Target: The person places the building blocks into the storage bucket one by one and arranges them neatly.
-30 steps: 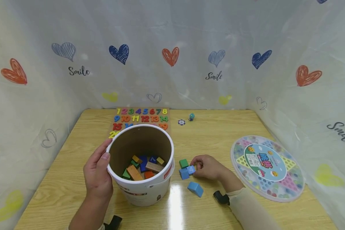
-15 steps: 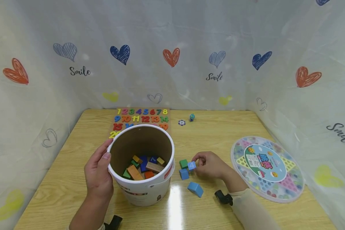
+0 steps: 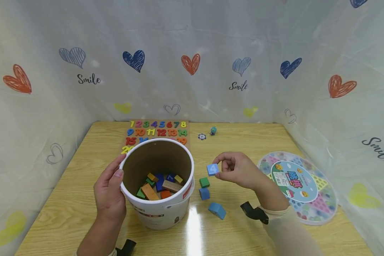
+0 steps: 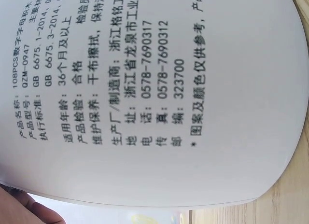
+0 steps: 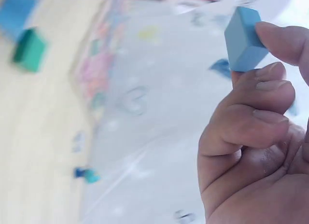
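Between thumb and fingers my right hand (image 3: 240, 170) pinches a light blue block (image 3: 212, 169) marked with a white 4. In the right wrist view the blue block (image 5: 244, 39) shows up close at the fingertips. My left hand (image 3: 110, 192) grips the rim of a white bucket (image 3: 160, 217) on its left side, thumb at the front. Several coloured wooden blocks lie in the bucket, among them an orange block (image 3: 150, 192). Printed text covers the bucket wall (image 4: 145, 161) in the left wrist view. Below the held block are a green block (image 3: 204, 182) and a blue block (image 3: 204, 193).
Nearer me lies a blue block (image 3: 217, 211) with a slanted end. Behind the bucket is a number board (image 3: 156, 128). A round Chinese checkers set (image 3: 297, 185) lies at right. A poker chip (image 3: 202, 136) and small globe toy (image 3: 213, 130) sit at the back.
My right hand has lifted the light blue block with the 4 up off the group beside the green and blue blocks. The left hand and bucket have stayed in place.
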`<state>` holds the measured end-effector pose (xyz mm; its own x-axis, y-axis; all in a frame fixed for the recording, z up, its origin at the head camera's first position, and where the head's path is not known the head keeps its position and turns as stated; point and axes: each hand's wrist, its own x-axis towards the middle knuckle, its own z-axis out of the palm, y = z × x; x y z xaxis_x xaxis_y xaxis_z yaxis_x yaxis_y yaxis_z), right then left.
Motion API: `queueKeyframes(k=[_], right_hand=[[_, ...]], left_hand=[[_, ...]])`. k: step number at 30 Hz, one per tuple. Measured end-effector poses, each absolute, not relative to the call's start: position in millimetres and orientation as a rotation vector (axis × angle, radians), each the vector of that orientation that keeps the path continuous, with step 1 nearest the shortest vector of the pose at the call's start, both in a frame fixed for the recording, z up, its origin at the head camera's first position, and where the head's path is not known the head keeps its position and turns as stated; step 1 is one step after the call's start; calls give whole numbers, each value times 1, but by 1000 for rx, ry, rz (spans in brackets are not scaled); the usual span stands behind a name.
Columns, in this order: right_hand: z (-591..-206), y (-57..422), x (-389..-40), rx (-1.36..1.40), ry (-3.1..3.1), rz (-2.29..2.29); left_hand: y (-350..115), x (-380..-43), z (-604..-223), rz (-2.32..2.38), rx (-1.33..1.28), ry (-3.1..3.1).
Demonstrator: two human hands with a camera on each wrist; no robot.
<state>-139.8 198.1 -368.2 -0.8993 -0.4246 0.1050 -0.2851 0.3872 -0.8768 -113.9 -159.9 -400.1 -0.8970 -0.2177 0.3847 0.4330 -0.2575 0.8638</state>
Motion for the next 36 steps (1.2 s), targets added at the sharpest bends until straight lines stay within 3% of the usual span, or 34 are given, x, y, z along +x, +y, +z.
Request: queueKeyframes(k=[8,20,28,36], right_hand=[[-330,165,-134,-851,2319,-1732],[-322,137,-139,-821,2280,-1876],[-329,133,-141,-849,2314,-1873],[-361,164,-144,-606,2396,-1814]], left_hand=[[-161,-114,-400,-2179,-272,-1614],[-160,-112,-399,-2172,-288,-1628],[-161,-112,-399,-2176,-270,-1636],[-161,-113,-400,-2155,-287,-1644]])
